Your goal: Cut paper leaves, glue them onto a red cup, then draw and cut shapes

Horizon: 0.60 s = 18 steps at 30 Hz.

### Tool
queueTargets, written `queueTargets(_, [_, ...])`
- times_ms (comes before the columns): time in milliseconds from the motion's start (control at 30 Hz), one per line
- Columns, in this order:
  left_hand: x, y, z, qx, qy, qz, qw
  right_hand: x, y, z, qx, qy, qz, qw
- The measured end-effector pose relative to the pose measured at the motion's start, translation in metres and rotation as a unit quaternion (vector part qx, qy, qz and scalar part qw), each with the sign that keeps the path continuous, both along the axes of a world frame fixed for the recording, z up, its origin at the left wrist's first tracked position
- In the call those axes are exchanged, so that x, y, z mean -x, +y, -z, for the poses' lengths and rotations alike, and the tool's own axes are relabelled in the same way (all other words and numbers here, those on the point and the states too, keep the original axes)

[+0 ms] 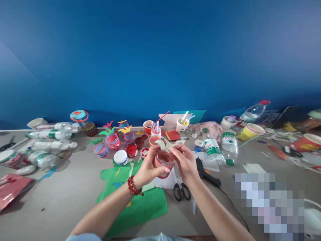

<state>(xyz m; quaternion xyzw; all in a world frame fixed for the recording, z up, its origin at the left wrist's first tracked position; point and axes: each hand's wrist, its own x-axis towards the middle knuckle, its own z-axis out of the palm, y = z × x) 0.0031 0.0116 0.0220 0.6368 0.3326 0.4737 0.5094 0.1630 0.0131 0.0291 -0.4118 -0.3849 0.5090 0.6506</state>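
Observation:
My left hand (pixel 149 167) is wrapped round a small red-painted clear cup (pixel 165 162), thumb on its near side, its mouth tilted toward me. A pale, leaf-shaped paper cut-out (pixel 164 145) stands at the cup's far rim. The fingers of my right hand (pixel 185 160) are pinched on the right part of this paper, beside the rim. Whether the paper is fixed to the cup, I cannot tell. Below the hands lie black-handled scissors (pixel 182 190) and a green sheet (pixel 147 212). Just right of my right hand is a black glue gun (pixel 207 174) with its cord.
Several painted cups with paper leaves (pixel 113 141) and paint pots (pixel 131 150) stand behind to the left. Plastic bottles lie at left (pixel 43 157) and stand at right (pixel 214 149). A brush cup (pixel 182 125) is near the blue wall (pixel 160 60). A pixelated patch hides the lower right.

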Motion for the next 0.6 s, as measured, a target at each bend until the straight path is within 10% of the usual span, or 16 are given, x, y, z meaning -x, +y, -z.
queueTargets(600, [-0.0002, 0.0003, 0.007, -0.008, -0.035, 0.018, 0.999, 0.0013, -0.0042, -0.0024, -0.013, -0.009, 0.0, 1.0])
